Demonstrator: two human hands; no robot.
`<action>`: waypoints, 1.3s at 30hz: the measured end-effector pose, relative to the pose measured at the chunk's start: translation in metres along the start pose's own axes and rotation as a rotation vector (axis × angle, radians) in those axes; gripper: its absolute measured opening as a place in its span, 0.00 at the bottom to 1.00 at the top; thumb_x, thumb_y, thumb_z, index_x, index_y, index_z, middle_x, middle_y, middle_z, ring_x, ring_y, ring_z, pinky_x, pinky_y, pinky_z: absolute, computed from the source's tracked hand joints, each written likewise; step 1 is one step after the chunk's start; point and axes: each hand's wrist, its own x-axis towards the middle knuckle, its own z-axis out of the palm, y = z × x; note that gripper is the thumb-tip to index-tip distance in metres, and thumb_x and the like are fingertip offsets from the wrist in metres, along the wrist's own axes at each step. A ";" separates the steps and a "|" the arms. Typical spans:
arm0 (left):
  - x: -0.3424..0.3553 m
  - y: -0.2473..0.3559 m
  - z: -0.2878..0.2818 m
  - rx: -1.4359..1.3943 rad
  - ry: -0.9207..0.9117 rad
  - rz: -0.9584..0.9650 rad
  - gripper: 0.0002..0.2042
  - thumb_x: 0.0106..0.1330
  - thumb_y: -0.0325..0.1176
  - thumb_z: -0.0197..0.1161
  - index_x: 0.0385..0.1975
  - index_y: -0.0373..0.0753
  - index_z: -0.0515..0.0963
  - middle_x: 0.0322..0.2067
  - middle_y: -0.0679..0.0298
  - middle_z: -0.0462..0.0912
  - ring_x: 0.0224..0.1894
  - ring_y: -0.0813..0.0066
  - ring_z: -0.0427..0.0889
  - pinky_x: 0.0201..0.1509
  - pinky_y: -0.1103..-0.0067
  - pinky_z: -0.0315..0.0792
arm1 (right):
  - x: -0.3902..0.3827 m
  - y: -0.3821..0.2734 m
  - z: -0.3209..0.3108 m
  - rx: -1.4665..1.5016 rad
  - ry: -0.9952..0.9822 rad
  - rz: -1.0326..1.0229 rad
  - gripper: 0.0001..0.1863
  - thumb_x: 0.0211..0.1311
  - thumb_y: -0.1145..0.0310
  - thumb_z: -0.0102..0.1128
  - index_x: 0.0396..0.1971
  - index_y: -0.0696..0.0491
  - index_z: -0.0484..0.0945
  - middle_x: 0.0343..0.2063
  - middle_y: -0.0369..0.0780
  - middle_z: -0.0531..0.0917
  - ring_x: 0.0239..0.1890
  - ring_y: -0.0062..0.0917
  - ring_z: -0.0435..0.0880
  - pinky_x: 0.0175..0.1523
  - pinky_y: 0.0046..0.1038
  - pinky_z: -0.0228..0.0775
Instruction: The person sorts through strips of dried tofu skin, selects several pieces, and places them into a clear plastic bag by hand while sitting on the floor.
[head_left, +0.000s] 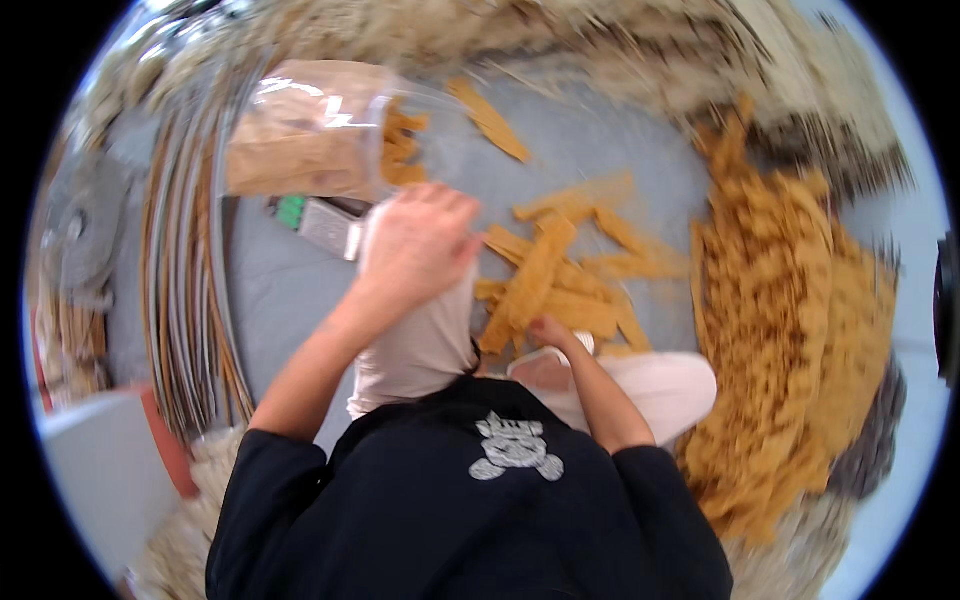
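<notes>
My left hand point(420, 235) is raised over my bent, light-trousered knee point(410, 350), its fingers curled; what they hold, if anything, is hidden. Lower and further right, my right hand point(545, 332) is curled at the lower end of a loose pile of ochre fibrous strips point(540, 265), and I cannot make out its grip. A single ochre strip point(490, 120) lies apart on the grey floor point(290, 290). Behind my left hand is a clear plastic bag point(305, 130) of light brown material, beside a metal tool with a green part point(320, 225).
Long curved rods point(180, 260) lie on the left, near a white box with a red edge point(95, 450). A big heap of ochre fibre pieces point(770, 350) fills the right side, with grey material point(865, 440) beyond it. Shaggy pale fibre point(600, 40) lines the back.
</notes>
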 end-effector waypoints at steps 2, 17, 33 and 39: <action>0.002 0.002 0.003 0.028 -0.046 0.015 0.12 0.52 0.34 0.63 0.36 0.37 0.77 0.36 0.58 0.79 0.44 0.61 0.76 0.50 0.70 0.68 | -0.006 -0.020 0.012 -0.003 0.071 0.075 0.15 0.48 0.65 0.58 0.35 0.59 0.78 0.24 0.43 0.81 0.29 0.30 0.80 0.36 0.31 0.71; 0.029 0.018 0.004 0.018 -0.125 -0.026 0.13 0.54 0.34 0.62 0.36 0.35 0.75 0.33 0.59 0.79 0.42 0.62 0.76 0.48 0.70 0.68 | 0.041 -0.043 0.042 0.509 0.875 0.376 0.36 0.42 0.67 0.70 0.51 0.63 0.63 0.38 0.48 0.76 0.39 0.36 0.77 0.45 0.32 0.69; 0.021 0.010 0.002 0.039 -0.113 -0.040 0.12 0.54 0.33 0.62 0.37 0.36 0.76 0.33 0.58 0.79 0.41 0.61 0.76 0.48 0.70 0.68 | 0.044 -0.084 0.012 0.964 0.477 0.258 0.10 0.52 0.77 0.59 0.36 0.56 0.76 0.18 0.32 0.75 0.16 0.16 0.71 0.19 0.20 0.62; 0.024 0.015 0.002 0.068 -0.095 0.003 0.13 0.54 0.33 0.62 0.38 0.36 0.76 0.34 0.57 0.79 0.43 0.61 0.76 0.49 0.71 0.68 | 0.044 -0.054 0.025 0.809 0.697 0.049 0.10 0.54 0.76 0.57 0.38 0.58 0.74 0.25 0.36 0.77 0.21 0.18 0.74 0.25 0.21 0.66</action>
